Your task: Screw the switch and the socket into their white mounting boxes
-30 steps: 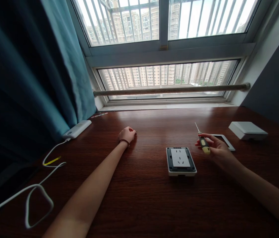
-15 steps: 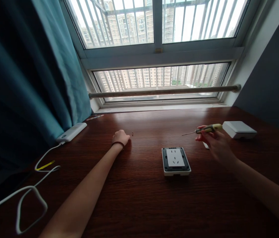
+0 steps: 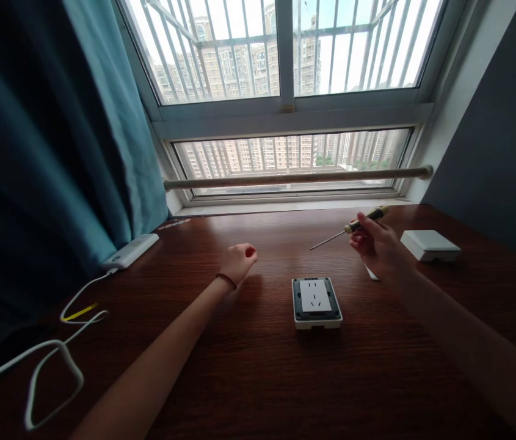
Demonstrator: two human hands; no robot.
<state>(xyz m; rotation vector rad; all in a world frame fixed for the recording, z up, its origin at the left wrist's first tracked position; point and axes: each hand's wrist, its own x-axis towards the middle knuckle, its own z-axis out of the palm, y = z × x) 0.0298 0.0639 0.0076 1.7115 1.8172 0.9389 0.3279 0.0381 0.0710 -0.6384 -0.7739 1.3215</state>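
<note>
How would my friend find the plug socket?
Look at the dark wooden table under the window. Near its middle, between the left hand and the right hand holding a screwdriver, lies a square socket plate. Unlike the plain white box, it has a dark frame and plug holes.

Over on the left, a teal curtain (image 3: 56, 134) hangs down to the dark wooden table (image 3: 248, 379), and right at its foot lies a white power bank (image 3: 130, 251), a white cable (image 3: 51, 351) looping off its near end with a yellow tie (image 3: 77, 313) on it. Far right, a flat white box (image 3: 429, 244) sits by the grey wall (image 3: 505, 122). Behind it all, a barred window (image 3: 280, 55) with a rail (image 3: 294, 178) across its lower pane.
</note>
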